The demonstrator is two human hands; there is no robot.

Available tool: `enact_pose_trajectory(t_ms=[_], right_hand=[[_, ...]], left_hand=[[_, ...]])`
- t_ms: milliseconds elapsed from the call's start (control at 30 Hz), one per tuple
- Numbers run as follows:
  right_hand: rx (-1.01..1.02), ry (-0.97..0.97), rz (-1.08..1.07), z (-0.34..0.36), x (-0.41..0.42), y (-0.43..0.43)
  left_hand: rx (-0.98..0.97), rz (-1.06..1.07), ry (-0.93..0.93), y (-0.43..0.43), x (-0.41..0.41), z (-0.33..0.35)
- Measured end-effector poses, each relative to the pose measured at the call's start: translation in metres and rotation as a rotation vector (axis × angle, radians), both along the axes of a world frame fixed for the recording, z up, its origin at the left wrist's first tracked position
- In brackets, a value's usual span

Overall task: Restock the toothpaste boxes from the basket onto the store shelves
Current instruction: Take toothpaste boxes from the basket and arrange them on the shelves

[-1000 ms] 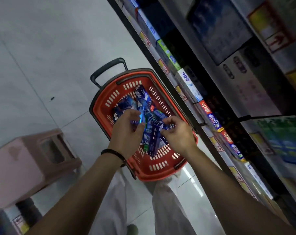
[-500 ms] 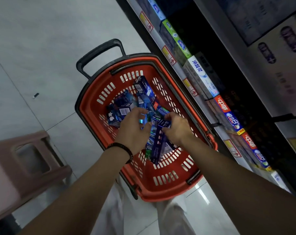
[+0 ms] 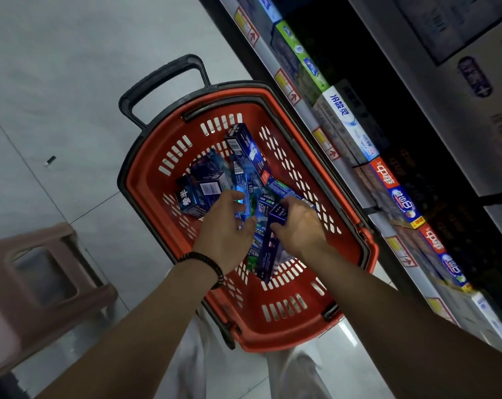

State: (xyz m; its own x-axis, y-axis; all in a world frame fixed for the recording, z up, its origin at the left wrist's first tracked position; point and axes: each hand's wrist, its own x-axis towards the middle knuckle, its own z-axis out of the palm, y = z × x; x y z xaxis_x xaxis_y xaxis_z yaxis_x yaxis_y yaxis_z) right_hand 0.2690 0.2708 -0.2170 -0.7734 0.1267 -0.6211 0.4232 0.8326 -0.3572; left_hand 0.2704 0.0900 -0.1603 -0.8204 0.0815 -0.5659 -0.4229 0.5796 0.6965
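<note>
toothpaste boxes piled loose in red basket, centre of frame, on floor beside shelves at right. right hand grips upper end of dark blue box (tilted, lower end in pile). left hand bent over pile, fingertips on boxes; whether gripping, cannot tell. pink stool lower left.

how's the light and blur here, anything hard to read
Head view: dim overall, shelves nearly black inside; glare streak on the floor beside the basket; left hand and the boxes near it motion-smeared, small print unreadable.
</note>
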Motion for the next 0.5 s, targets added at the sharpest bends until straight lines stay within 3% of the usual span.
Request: enact_pose_trajectory(t_ms=[233,500], right_hand=[[0.067,-0.076,0.101,0.015,0.006,-0.002],[0.053,-0.012,0.103,0.026,0.02,-0.01]], left_hand=[[0.009,0.028,-0.01,-0.004,0.0,0.002],[0.011,0.047,-0.009,-0.006,0.002,0.001]])
